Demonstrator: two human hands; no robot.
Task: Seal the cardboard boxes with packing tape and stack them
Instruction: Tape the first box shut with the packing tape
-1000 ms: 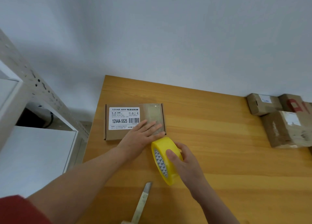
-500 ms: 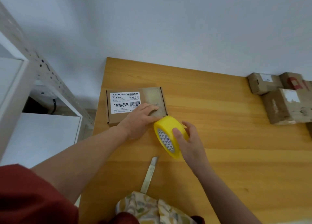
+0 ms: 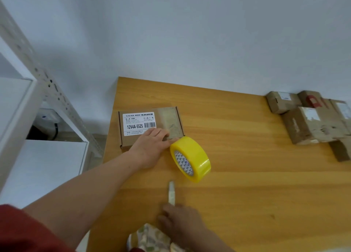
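A flat cardboard box (image 3: 140, 119) with a white barcode label lies near the table's left edge, a strip of clear tape across its right part. My left hand (image 3: 152, 147) presses flat fingers on the box's near right corner. A yellow tape roll (image 3: 193, 157) stands on edge right beside that corner, touched by no hand. Near the table's front edge my right hand (image 3: 182, 223) curls its fingers round the handle end of a pale utility knife (image 3: 171, 193), whose blade end points away from me.
Several worn cardboard boxes (image 3: 313, 126) cluster at the far right of the wooden table (image 3: 247, 185). A white metal shelf (image 3: 47, 92) stands left of the table. Patterned cloth (image 3: 150, 240) lies at the bottom edge.
My right hand has let go of the tape roll and moved back to the knife handle. The roll now stands alone. My left hand stays on the box.
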